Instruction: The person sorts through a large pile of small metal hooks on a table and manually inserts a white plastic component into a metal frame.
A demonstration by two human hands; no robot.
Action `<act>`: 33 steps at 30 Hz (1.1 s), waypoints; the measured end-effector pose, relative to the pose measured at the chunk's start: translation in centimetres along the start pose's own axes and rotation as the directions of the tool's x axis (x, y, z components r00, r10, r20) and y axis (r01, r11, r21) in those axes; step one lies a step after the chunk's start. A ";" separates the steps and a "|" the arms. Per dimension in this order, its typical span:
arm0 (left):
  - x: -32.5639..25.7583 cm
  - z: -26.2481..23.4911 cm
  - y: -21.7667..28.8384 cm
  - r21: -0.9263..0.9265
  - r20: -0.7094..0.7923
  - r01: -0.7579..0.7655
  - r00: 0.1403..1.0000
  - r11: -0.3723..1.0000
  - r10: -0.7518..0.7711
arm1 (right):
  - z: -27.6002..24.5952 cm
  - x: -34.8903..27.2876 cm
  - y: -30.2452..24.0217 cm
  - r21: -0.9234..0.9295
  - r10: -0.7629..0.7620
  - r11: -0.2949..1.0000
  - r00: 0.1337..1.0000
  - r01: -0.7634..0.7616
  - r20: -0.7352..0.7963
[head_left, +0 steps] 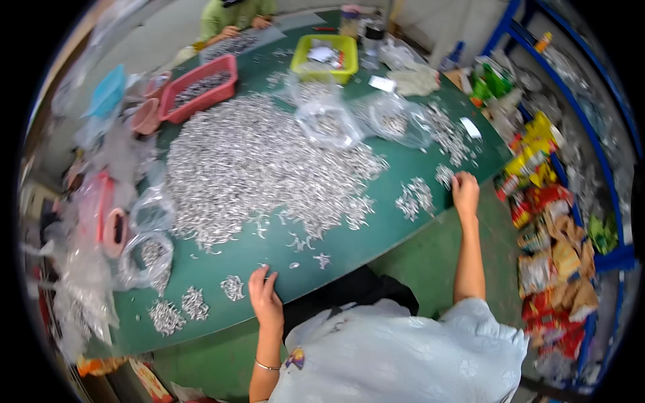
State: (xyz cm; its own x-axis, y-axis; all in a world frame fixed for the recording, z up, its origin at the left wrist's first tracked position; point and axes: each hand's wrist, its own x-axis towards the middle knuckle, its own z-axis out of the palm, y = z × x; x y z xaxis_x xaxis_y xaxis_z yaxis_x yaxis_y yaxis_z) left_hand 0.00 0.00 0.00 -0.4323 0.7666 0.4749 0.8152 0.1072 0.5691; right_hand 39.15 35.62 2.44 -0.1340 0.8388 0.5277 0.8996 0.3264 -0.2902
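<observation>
A large heap of small silvery metal parts point(262, 161) covers the middle of a green table point(376, 238). My left hand point(264, 294) rests flat at the near table edge, fingers apart, beside a small cluster of parts point(233, 287). My right hand point(465, 191) reaches out to the table's right edge, its fingers bent over a small pile of parts point(445, 176); whether it grips any I cannot tell. Another small pile point(415, 197) lies just left of that hand.
Red tray point(201, 88) and yellow-green tray point(324, 57) stand at the far side, where another person in a green top point(235, 15) works. Clear plastic bags point(329, 121) of parts lie about. Pink containers point(114, 225) sit left. Blue shelving with coloured packets point(551, 221) stands right.
</observation>
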 end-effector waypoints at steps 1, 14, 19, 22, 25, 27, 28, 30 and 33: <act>0.0 0.9 -0.2 -0.008 -0.035 -0.006 0.999 1.000 0.006 | 0.3 0.0 -0.2 0.052 -0.028 0.998 0.999 0.029 -0.021; -1.1 0.3 0.0 0.062 0.053 0.178 0.982 0.982 -0.181 | -3.0 -2.9 -8.3 0.537 -0.181 0.842 0.966 0.054 0.187; 0.1 -0.1 1.6 0.315 -0.014 0.092 0.996 0.944 -0.093 | -2.6 -2.8 -10.4 0.710 -0.225 0.702 0.962 0.049 0.156; -0.5 0.2 0.8 0.325 0.006 0.126 0.991 0.937 -0.135 | -2.9 -2.8 -11.1 0.756 -0.261 0.654 0.942 0.011 0.211; -0.3 0.8 -0.1 0.275 -0.021 0.156 0.987 0.949 -0.157 | -2.6 -2.5 -11.2 0.779 -0.328 0.625 0.923 0.053 0.201; -0.4 0.9 -0.1 0.229 -0.062 0.161 0.987 0.960 -0.150 | -2.5 -2.6 -11.4 0.799 -0.342 0.599 0.919 0.052 0.197; -0.3 1.0 0.2 0.242 -0.090 0.177 0.983 0.954 -0.160 | -2.3 -2.6 -11.6 0.805 -0.346 0.591 0.915 0.042 0.206; -0.4 1.1 0.0 0.195 -0.133 0.201 0.975 0.960 -0.177 | -2.2 -2.8 -12.1 0.811 -0.359 0.584 0.904 0.025 0.231; -0.3 1.6 -0.3 0.146 -0.212 0.185 0.965 0.972 -0.152 | -2.4 -2.1 -14.1 0.840 -0.382 0.543 0.895 0.015 0.231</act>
State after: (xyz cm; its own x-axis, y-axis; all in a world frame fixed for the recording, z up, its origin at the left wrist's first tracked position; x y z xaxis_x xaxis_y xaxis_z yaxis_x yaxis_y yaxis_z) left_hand 0.45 0.73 -1.39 -0.6227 0.5893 0.5148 0.7688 0.3384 0.5426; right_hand 27.78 28.16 7.33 -0.5599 0.7264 0.3986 0.1371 0.5556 -0.8201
